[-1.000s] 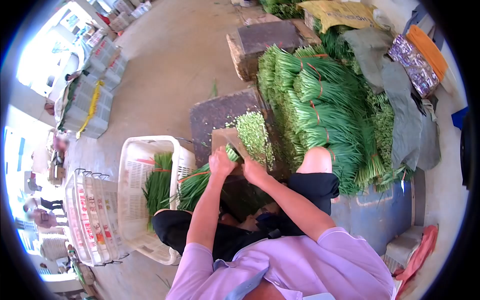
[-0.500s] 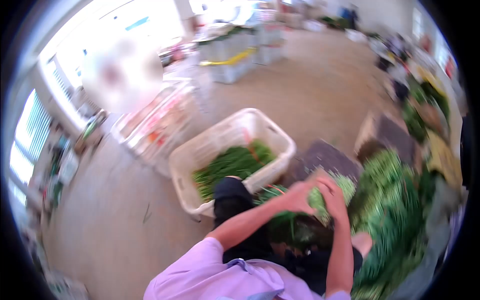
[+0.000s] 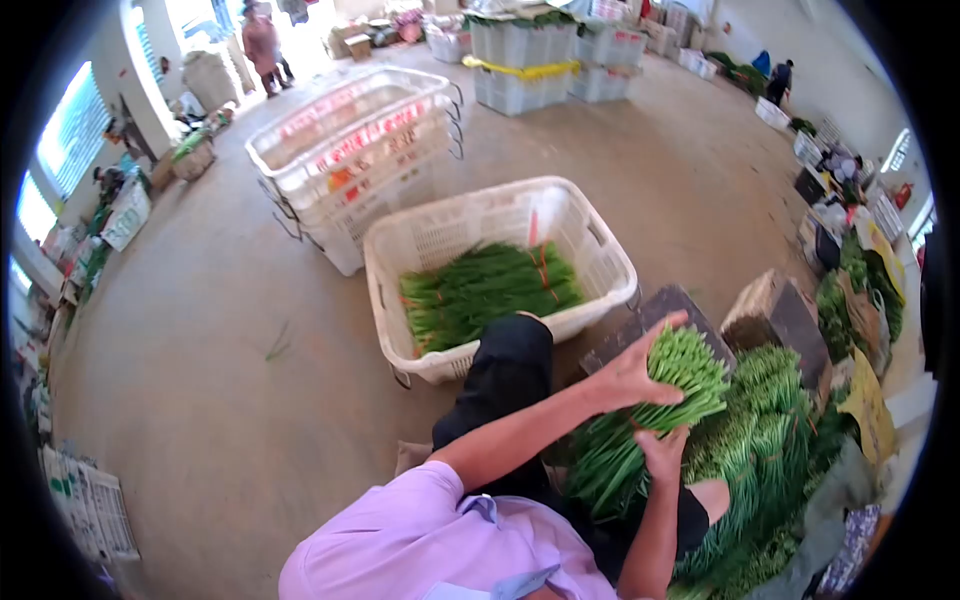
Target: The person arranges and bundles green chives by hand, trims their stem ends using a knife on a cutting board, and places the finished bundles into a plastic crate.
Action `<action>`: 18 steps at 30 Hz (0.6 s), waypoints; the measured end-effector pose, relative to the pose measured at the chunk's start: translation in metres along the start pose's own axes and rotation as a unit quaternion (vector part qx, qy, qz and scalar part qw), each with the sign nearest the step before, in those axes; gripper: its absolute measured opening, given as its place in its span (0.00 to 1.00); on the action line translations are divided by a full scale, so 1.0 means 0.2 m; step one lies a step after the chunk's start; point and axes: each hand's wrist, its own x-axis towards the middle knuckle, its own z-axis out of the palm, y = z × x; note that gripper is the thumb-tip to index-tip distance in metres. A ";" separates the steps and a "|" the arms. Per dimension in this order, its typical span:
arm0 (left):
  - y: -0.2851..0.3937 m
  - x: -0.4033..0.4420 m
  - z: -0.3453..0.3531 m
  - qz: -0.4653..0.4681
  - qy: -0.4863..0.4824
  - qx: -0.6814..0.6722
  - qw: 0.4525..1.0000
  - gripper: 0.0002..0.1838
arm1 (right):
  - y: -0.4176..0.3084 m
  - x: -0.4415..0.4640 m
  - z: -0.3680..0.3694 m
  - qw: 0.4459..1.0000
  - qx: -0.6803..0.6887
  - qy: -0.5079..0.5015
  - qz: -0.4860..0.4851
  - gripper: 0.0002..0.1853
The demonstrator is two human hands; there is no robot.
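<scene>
My left hand (image 3: 634, 376) is wrapped round a thick bunch of chive-like greens (image 3: 692, 372), its thumb across the pale stalk ends. These ends point up and to the right, while the dark green leaves hang down to the left over my lap. Lower down, my right hand (image 3: 662, 452) closes on the same bunch beside a reddish band; part of its grip is hidden. In front of my knee stands a white plastic crate (image 3: 590, 228) holding several banded bunches of similar greens (image 3: 480, 290).
Right of my legs lies a big heap of loose greens (image 3: 765, 440). Beyond my hands are a dark-topped block (image 3: 665, 315) and another block (image 3: 775, 315). Stacked white crates (image 3: 350, 150) stand ahead left, lidded grey bins (image 3: 520, 75) farther back. People (image 3: 262, 48) stand in the distance.
My hands were close together at the stalk ends; now they are apart, left above and right below. The bunch's stalk ends and leaves show more fully. My view has shifted.
</scene>
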 end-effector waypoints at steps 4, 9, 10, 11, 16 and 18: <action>-0.08 -0.01 -0.05 0.008 -0.018 0.003 1.000 0.77 | -0.11 0.10 -0.03 0.995 -0.039 0.081 -0.052 0.45; -0.04 -0.04 -0.06 0.010 0.000 0.168 0.986 0.78 | -0.42 0.33 0.17 0.993 0.004 0.096 -0.063 0.52; 0.01 -0.02 -0.10 0.009 0.018 0.181 0.983 0.75 | -0.45 0.37 0.21 0.993 0.006 0.091 -0.075 0.49; 0.07 -0.01 -0.16 0.007 0.034 0.194 0.980 0.72 | -0.47 0.42 0.25 0.992 0.009 0.086 -0.088 0.46; 0.44 -0.12 -0.55 -0.003 0.186 0.413 0.892 0.62 | -0.55 0.63 0.56 0.985 -0.058 -0.057 -0.152 0.70; 0.69 -0.16 -0.73 -0.036 0.303 0.434 0.848 0.55 | -0.54 0.76 0.59 0.978 -0.109 -0.109 -0.142 0.62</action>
